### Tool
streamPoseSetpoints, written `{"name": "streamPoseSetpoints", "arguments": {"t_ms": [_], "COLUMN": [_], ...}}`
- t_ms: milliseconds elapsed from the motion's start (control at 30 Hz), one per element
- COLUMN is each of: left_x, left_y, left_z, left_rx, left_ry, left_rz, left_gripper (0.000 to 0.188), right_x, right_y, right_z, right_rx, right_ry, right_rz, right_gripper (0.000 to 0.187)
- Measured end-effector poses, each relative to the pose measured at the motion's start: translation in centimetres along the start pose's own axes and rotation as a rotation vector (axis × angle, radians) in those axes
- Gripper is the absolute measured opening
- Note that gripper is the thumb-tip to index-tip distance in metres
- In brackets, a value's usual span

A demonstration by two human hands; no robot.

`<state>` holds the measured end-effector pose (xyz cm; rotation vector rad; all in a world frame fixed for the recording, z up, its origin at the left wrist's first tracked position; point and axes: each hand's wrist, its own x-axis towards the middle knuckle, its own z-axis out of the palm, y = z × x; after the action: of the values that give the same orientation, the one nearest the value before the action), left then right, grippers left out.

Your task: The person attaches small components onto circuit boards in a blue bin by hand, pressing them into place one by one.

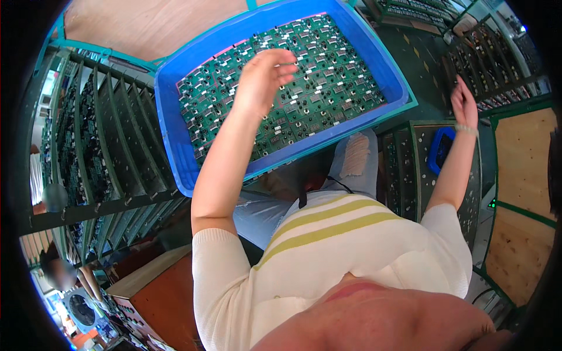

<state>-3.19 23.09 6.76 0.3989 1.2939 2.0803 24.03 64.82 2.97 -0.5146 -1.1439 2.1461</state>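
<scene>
My left hand (265, 79) hovers over a blue plastic tub (175, 167). Its fingers are loosely bent and apart, and I see nothing in them. Inside the tub, green circuit boards (319, 96) with small black and white components lie in close rows. Out to the right, my right hand (464, 106) reaches up beside a dark slotted rack (489, 64) of component-filled boards. The fingers of that hand are stretched out, with their tips close to the rack's dark edge. Whether they touch it is too small to tell.
At left stands a tall green slotted rack (126, 128) with boards in it. A small blue bin (440, 150) sits on a dark slotted surface (418, 169) near my right forearm. Wooden panels (524, 158) stand at far right. An orange-brown box (167, 298) is at lower left.
</scene>
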Motion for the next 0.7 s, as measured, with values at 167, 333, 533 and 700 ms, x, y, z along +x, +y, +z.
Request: {"name": "streamPoseSetpoints", "arguments": {"t_ms": [167, 333, 533, 700], "left_x": [2.8, 4.2, 3.8, 5.0], "left_y": [-4.4, -5.6, -5.3, -6.4], "left_z": [-3.7, -4.5, -7.9, -7.8], "left_rx": [-0.319, -0.696, -0.735, -0.598], "left_ry": [0.133, 0.128, 0.196, 0.238], "left_rz": [-0.234, -0.237, -0.025, -0.085], "left_gripper": [0.036, 0.063, 0.049, 0.040], "right_x": [1.6, -0.3, -3.6, -2.9], "right_y": [7.4, 22.5, 28.0, 28.2], "right_z": [21.9, 33.6, 37.0, 36.5], "right_rx": [-0.315, -0.602, -1.101, -0.829], "right_ry": [-0.590, -0.648, -0.712, -0.612], "right_rz": [0.213, -0.207, -0.680, -0.702], "right_gripper": [0.029, 0.020, 0.020, 0.013]}}
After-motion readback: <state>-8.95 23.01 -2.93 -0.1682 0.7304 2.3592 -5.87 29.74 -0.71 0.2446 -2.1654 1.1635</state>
